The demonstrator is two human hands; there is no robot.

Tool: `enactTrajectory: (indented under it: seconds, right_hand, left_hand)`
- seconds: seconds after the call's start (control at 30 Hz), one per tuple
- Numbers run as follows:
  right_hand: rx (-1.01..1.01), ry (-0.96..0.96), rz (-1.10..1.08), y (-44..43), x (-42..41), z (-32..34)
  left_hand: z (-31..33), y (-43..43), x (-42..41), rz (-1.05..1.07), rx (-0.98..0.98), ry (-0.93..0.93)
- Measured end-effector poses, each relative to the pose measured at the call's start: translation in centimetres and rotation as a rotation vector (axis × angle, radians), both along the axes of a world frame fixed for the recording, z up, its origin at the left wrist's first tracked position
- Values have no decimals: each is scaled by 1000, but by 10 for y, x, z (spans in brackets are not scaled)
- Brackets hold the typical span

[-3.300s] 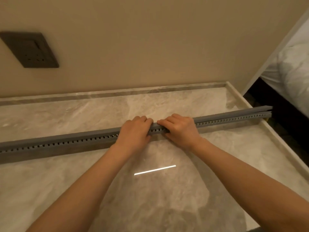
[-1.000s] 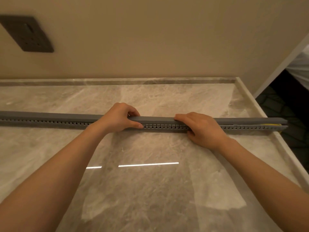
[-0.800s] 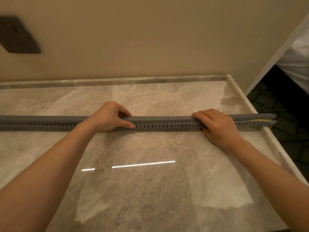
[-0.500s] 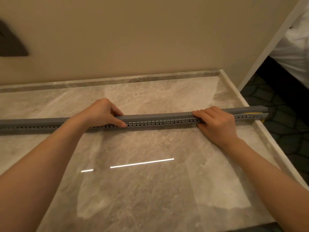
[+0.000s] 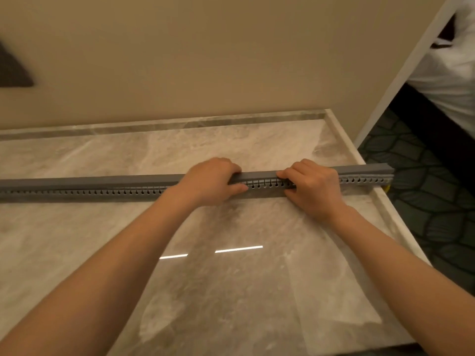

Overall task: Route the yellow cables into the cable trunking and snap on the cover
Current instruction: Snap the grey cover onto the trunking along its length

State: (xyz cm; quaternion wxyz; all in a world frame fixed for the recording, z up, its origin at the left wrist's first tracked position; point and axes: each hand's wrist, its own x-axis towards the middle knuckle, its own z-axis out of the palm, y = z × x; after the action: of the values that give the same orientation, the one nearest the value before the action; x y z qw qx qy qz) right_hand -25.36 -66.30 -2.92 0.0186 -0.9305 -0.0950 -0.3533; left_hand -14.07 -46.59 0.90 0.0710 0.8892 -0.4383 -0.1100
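Observation:
A long grey slotted cable trunking [image 5: 115,192] lies left to right across the marble counter [image 5: 231,291], with its grey cover [image 5: 102,179] lying along the top. My left hand [image 5: 210,182] grips the trunking and cover right of the middle, fingers over the top and thumb on the slotted front. My right hand [image 5: 313,186] grips it the same way a short span to the right. A small bit of yellow cable [image 5: 387,188] shows under the trunking's right end, which overhangs the counter edge. The rest of the cables is hidden inside.
A beige wall stands behind the counter, with a dark socket plate [image 5: 12,73] at the far left. The counter's right edge [image 5: 385,209] drops to a dark patterned carpet [image 5: 431,201]. A bed with white linen [image 5: 452,80] is at the upper right.
My left hand has slid right along the cover, closing the gap to my right hand. The view has shifted, and less yellow cable shows at the right end.

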Motion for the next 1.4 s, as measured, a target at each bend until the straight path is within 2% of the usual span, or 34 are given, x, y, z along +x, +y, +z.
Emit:
enactTrajectory:
  seconds: [0.2, 0.33, 0.7, 1.0, 1.23, 1.4]
  right_hand:
    - [-42, 45, 65, -10, -1, -2]
    - [-13, 109, 90, -18, -3, -3]
    - [31, 152, 43, -40, -16, -5]
    - [83, 215, -71, -75, -41, 7]
    - [105, 180, -83, -92, -56, 3]
    - [146, 237, -79, -95, -53, 9]
  left_hand:
    - [-14, -27, -1, 7, -166, 111]
    - [-17, -24, 6, 104, -282, 299]
    - [-7, -25, 20, 176, -260, 564]
    - [-6, -26, 22, 116, -230, 528]
    - [-8, -25, 22, 102, -251, 504]
    - [-8, -26, 24, 89, -243, 508]
